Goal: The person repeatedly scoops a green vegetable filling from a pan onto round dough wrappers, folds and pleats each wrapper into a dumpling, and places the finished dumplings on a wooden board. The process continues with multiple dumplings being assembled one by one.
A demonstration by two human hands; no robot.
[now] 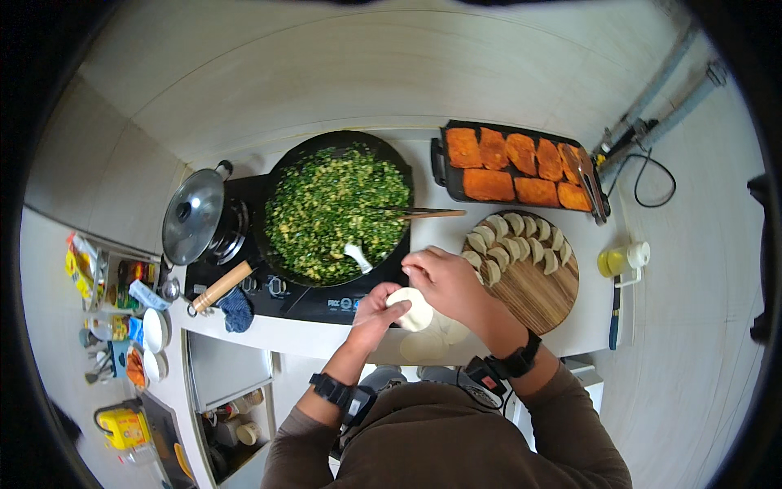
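My left hand (377,312) grips a round white dough wrapper (413,310) by its left side, the thumb over its upper face. Just up and to the right, my right hand (449,278) has its fingers curled inward; whether anything is between them is not visible. More dough wrappers (424,345) lie at the counter's front edge below my hands. A large black pan (266,244) holds chopped greens with yellow bits (336,208). A white spoon (358,258) and chopsticks (434,214) rest in it. Folded dumplings (513,247) stand in rows on a round wooden board (537,299), right.
A black griddle (438,162) with orange-red slices (489,183) and tongs (589,183) stands back right. An oil bottle (617,261) and a knife (614,318) lie along the right edge. Left are a glass-lidded pot (194,217), a rolling pin (223,286) and a blue cloth (237,308).
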